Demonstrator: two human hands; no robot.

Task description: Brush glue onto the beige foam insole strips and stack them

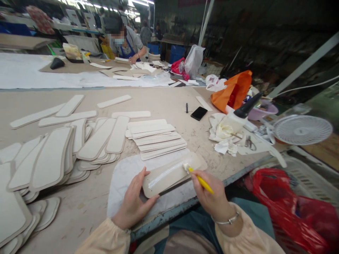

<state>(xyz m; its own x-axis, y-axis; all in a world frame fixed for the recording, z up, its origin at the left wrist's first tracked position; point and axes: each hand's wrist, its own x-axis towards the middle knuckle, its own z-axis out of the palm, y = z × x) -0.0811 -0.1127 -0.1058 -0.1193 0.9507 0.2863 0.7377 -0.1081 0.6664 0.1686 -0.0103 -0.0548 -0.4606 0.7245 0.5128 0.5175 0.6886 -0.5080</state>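
Observation:
In my right hand (212,194) is a brush with a yellow handle (202,181), its white tip touching the top of a flat beige panel (169,176). A shiny wet streak runs lengthwise along that panel. My left hand (136,201) rests at the panel's left end, thumb and fingers spread around its corner. Beneath the panel lies a white sheet (116,183) near the table edge. Just behind it sits a stack of pale strips (159,137). Many rounded pale panels (53,155) are heaped on the left.
A black phone (199,113) and a pen (186,107) lie further back. To the right are a black-nozzled white bottle (235,121), an orange bag (233,91), a white fan (302,129) and a red plastic bag (288,208). A co-worker (128,42) works at the far table.

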